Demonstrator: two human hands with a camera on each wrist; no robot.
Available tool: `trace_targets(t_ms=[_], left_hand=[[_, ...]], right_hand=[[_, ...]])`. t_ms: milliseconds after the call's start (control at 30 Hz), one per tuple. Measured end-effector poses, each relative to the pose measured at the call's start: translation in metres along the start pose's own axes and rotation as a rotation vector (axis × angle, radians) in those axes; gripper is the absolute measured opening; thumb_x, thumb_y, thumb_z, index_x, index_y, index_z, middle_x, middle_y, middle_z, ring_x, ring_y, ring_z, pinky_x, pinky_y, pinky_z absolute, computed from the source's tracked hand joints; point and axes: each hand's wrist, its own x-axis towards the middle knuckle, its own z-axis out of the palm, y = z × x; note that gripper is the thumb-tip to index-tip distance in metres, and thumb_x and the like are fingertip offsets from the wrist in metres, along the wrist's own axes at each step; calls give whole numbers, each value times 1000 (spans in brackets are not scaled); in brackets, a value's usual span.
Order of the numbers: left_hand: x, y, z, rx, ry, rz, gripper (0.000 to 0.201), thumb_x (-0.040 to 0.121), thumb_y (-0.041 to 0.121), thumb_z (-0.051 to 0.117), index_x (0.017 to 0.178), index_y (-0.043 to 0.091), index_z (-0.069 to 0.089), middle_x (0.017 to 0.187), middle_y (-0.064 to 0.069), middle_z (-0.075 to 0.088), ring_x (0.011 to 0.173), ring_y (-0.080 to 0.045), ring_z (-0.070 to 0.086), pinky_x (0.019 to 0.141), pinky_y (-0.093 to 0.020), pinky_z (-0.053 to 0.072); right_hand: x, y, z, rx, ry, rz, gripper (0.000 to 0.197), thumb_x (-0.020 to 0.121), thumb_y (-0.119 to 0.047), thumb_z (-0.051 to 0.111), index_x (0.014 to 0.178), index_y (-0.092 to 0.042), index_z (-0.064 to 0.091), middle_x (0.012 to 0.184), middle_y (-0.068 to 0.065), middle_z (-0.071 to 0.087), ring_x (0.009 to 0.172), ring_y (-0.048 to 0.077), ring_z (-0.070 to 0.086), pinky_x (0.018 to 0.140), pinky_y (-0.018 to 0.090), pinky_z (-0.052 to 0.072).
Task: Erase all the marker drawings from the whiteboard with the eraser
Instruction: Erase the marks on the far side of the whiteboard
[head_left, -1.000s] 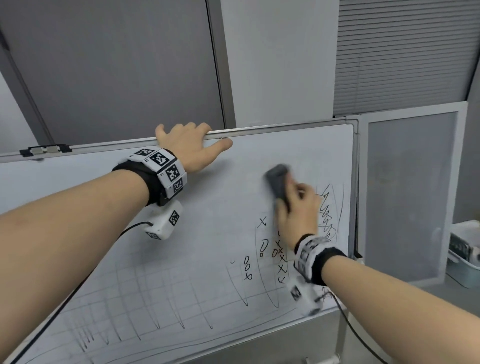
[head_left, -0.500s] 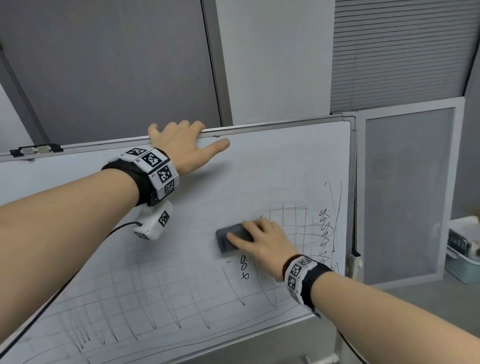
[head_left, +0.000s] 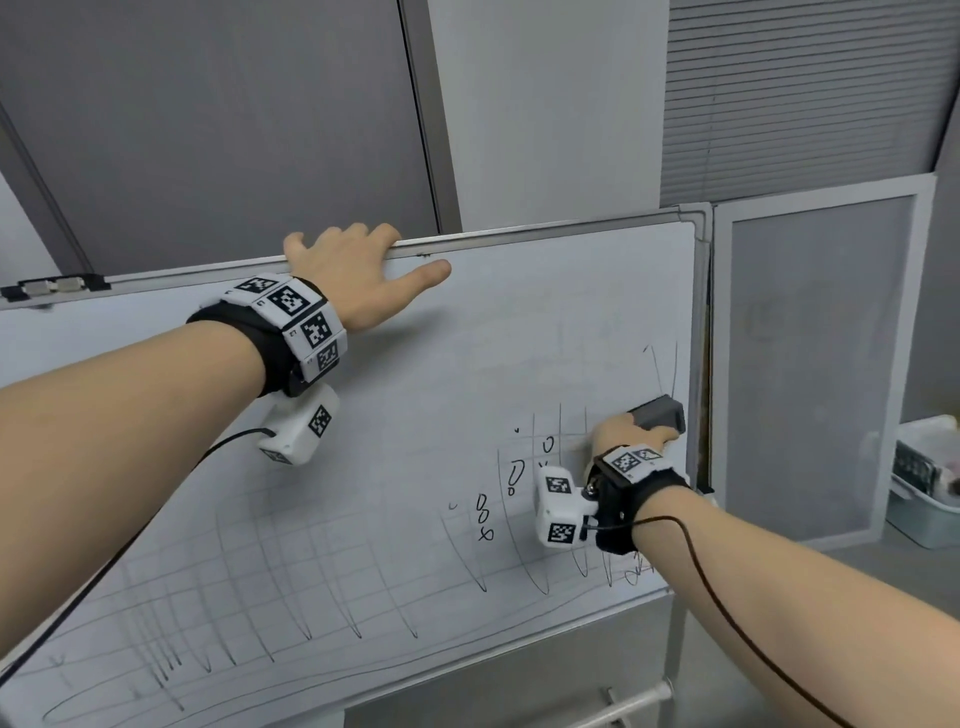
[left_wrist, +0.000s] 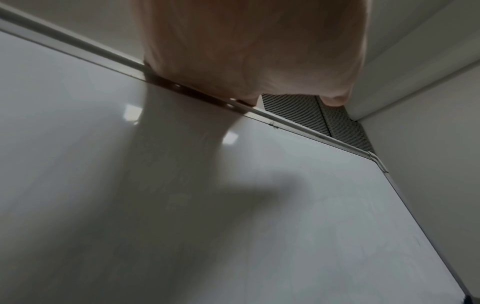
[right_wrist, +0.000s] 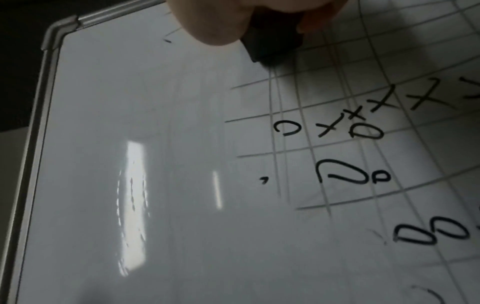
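Head view: right hand (head_left: 631, 434) gripping eraser (head_left: 657, 413) flat against whiteboard (head_left: 415, 415), hard by its right edge; left hand (head_left: 353, 275) hooked over the top edge, thumb out. Left wrist: wiped, bare board. Right wrist: eraser (right_wrist: 272, 45) beside X-and-O marks (right_wrist: 363, 127). Mid-wipe, likely; next sweep down through those marks.

- Left hand (head_left: 358, 280) hooked over the top edge of the whiteboard (head_left: 395, 415), thumb flat on its face
- Right hand (head_left: 631, 434) gripping a dark eraser (head_left: 658, 411) against the board, near the right edge
- Marker drawings (head_left: 498, 493) left: faint grid lines, some O's and X's
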Motion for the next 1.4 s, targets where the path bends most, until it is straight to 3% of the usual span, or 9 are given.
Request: trace_targets(t_ms=[133, 300, 400, 600, 700, 800, 1000, 1233, 1400], left_hand=[[0, 3, 0, 3, 6, 0, 97, 67, 95, 6, 128, 31, 48, 124, -3, 57, 118, -29, 50, 105, -56, 23], [-3, 3, 0, 3, 4, 13, 95, 69, 94, 8, 127, 30, 48, 124, -4, 57, 118, -30, 50, 104, -57, 23], [-3, 6, -1, -2, 8, 9, 95, 69, 94, 8, 127, 31, 48, 125, -3, 57, 119, -29, 49, 104, -56, 24], [-4, 4, -1, 5, 31, -4, 96, 67, 96, 9, 126, 31, 50, 121, -2, 58, 116, -28, 51, 105, -56, 25], [-5, 3, 0, 14, 36, -2, 98, 65, 96, 8, 125, 31, 49, 121, -2, 58, 115, -29, 51, 105, -57, 25], [-4, 6, 1, 18, 27, -2, 98, 65, 96, 7, 126, 31, 49, 123, -1, 57, 116, -29, 50, 106, -57, 23], [-3, -1, 2, 14, 27, -2, 97, 67, 95, 9, 127, 31, 48, 125, -2, 57, 117, -29, 49, 106, -57, 22], [-2, 8, 2, 7, 33, 0, 98, 66, 96, 8, 127, 31, 49, 125, -1, 57, 117, -28, 50, 106, -57, 23], [-1, -2, 3, 9, 33, 2, 98, 66, 96, 8, 128, 30, 48, 124, -3, 57, 118, -30, 49, 106, -59, 22]], right_hand=[[-16, -4, 5, -278, 150, -739, 70, 95, -22, 55, 156, -28, 22, 133, 20, 41, 117, 40, 41, 99, 47, 40], [-1, 15, -6, -898, -189, -1805, 82, 72, -2, 63, 145, -30, 38, 125, 14, 51, 99, 35, 47, 81, 44, 45], [-8, 17, -6, -650, -23, -1516, 71, 87, -20, 67, 149, -28, 34, 123, 13, 48, 99, 33, 44, 84, 44, 45], [2, -19, -10, -83, -45, -79, 62, 99, -30, 49, 154, -15, 25, 148, 20, 38, 130, 39, 43, 111, 49, 34], [10, -24, -19, -477, -171, -69, 38, 94, -14, 55, 131, -5, 54, 137, 21, 52, 123, 40, 52, 110, 55, 35], [1, -26, -23, -305, -56, -179, 56, 98, -23, 50, 150, -13, 31, 144, 22, 39, 130, 41, 42, 109, 48, 34], [13, -26, -24, -518, 46, -1149, 68, 92, -23, 60, 153, -25, 32, 121, 18, 45, 106, 36, 41, 90, 45, 43], [64, -29, -28, -214, 61, -172, 56, 95, -30, 53, 146, -13, 40, 132, 17, 56, 109, 35, 56, 100, 41, 45], [58, -22, -31, -206, -233, -18, 46, 99, -28, 46, 141, -9, 46, 126, 7, 58, 112, 27, 58, 73, 23, 51]])
